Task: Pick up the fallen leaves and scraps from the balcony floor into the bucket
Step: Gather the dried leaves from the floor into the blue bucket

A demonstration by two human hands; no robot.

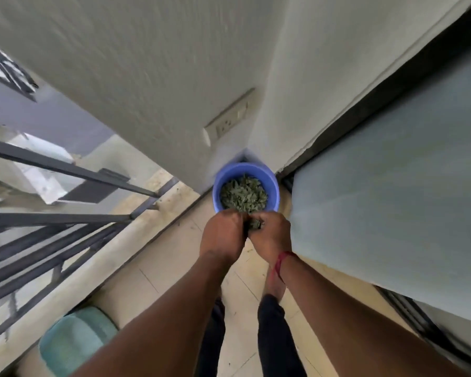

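Both forearms reach fwd from bottom of frame, meeting over the floor (239,270) just short of the bucket (273,183). Left hand (223,232) & right hand (271,232) are pressed together, knuckles up, fingers curled down round a leaf clump (254,223) squeezed between them; fingertips hidden, only a bit of the clump shows in the gap. Red thread (282,261) sits on the right wrist. The hands sit at the near rim of the bucket, slightly overlapping it in view; can't tell if touching. Bucket is blue, upright, tucked in the corner where wall (147,77) meets sliding glass door (392,172), dark door frame beside it. Inside the bucket: pile of dry green leaves (243,194), covering the bottom. Floor is pale tile w/ a few small specks near the wall base. Wall socket plate (227,123) is above the bucket. Metal railing (65,227) runs along the left edge of the balcony, blurred. Teal rounded thing (76,338) at lower left, can't ID. Dark trouser legs (278,336) & a bare foot (275,281) show below the arms.
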